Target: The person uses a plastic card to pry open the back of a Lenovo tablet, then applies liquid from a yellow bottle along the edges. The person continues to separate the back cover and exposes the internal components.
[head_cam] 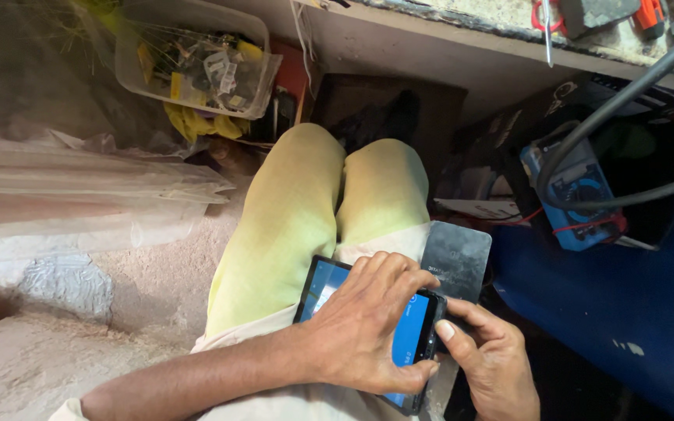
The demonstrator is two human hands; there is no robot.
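A black phone (411, 335) with a lit blue screen lies across my lap, on my pale yellow-green trousers (298, 218). My left hand (364, 323) is draped over the screen, fingers curled round the phone's right edge. My right hand (489, 362) grips the phone's right end from the side, thumb pressed against its edge. Under the phone, a flat dark grey rectangular panel (458, 257) sticks out toward my right knee; whether my right hand also touches it I cannot tell.
A clear plastic tub (196, 66) of small parts sits upper left. Folded plastic sheeting (79, 187) lies on the left. A blue multimeter (575, 195) with thick grey cables rests at right over blue cloth (626, 296). A workbench ledge (462, 47) runs overhead.
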